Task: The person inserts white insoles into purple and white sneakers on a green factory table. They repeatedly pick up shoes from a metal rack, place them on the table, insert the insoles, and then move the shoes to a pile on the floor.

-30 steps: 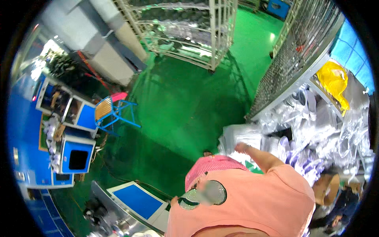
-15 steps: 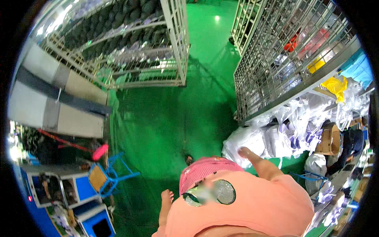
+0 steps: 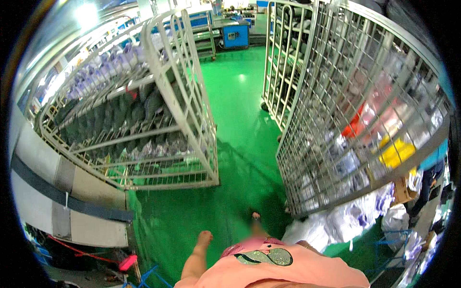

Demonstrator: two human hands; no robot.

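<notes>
My left hand [image 3: 205,236] hangs over the green floor [image 3: 177,211], its fingers loosely curled and nothing visible in them. The nearest thing ahead of it is a cream-coloured rack cart [image 3: 201,182], loaded with rows of dark shoe-like pieces [image 3: 110,115] and white-and-purple ones [image 3: 103,72]. My right hand is out of sight; only a bit of that arm shows beside my pink shirt [image 3: 307,266]. Close to that side lie clear plastic bags [image 3: 321,228] with whitish and purple items, at the foot of a tall metal mesh cage [image 3: 297,197].
Red and yellow bags [image 3: 396,152] show through the mesh. Another rack cart [image 3: 276,81] stands beyond the cage, with an aisle between the carts. Far ahead is a blue cabinet [image 3: 235,36]. Pale panels [image 3: 91,197] line the left, above a pink-handled object [image 3: 127,262]. One foot [image 3: 256,215] shows.
The view has tilted up, so the carts sit lower and more of the far aisle shows. My right hand, earlier at the plastic bags, has gone out of sight. My left hand still hangs.
</notes>
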